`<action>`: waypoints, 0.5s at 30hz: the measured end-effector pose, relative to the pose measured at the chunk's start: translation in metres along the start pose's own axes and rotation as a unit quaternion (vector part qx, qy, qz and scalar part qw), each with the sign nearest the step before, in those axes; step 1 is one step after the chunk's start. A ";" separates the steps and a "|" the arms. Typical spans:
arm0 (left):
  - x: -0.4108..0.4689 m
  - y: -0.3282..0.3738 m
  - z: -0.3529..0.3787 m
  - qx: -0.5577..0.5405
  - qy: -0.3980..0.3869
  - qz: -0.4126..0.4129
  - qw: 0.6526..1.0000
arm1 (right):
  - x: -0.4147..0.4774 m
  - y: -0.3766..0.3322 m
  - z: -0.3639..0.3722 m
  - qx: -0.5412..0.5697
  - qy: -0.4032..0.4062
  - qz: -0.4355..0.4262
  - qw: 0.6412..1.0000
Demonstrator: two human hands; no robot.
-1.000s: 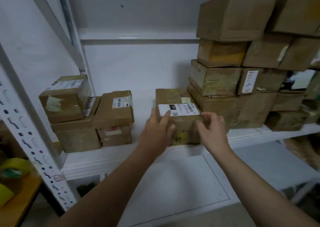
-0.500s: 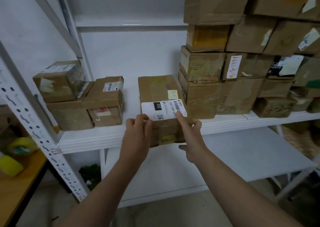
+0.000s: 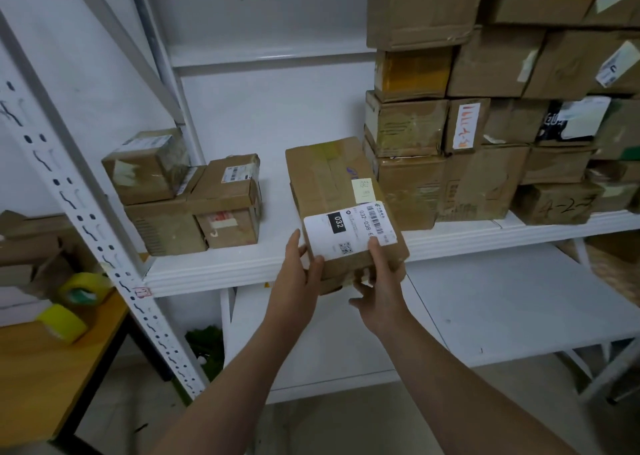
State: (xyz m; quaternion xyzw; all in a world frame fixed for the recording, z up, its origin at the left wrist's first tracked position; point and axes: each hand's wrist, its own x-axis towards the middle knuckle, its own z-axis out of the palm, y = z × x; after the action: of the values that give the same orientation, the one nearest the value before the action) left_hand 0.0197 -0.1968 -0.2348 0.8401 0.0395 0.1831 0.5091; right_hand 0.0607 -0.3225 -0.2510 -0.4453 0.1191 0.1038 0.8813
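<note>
A long brown cardboard box with a white shipping label marked 032 lies on the white shelf, its near end sticking out past the shelf's front edge. My left hand holds the box's near left corner, thumb on top. My right hand grips the near right corner, thumb on the label and fingers under the box.
A tall stack of cardboard boxes fills the shelf right of the box, close to it. Three smaller boxes sit at the left. A lower white shelf lies beneath. Yellow tape rolls rest on a wooden table at left.
The box has slid toward me, its near end now overhanging the shelf edge. Both hands have shifted from its top to grip the near corners.
</note>
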 end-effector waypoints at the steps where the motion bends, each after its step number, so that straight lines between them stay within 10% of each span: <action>1: -0.001 -0.001 0.000 0.004 -0.001 0.015 1.000 | 0.001 0.003 0.000 0.008 -0.005 -0.004 1.000; 8: 0.023 0.003 -0.023 0.135 0.095 0.114 0.980 | 0.001 -0.034 -0.022 -0.021 0.002 -0.192 0.981; 15: 0.051 0.037 -0.033 -0.030 0.058 0.088 0.994 | -0.030 -0.105 -0.056 -0.141 -0.017 -0.263 0.954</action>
State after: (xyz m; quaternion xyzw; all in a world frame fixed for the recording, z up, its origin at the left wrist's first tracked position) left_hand 0.0517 -0.1739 -0.1756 0.8126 -0.0112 0.2766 0.5129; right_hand 0.0562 -0.4312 -0.1943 -0.5792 -0.0330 -0.1085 0.8073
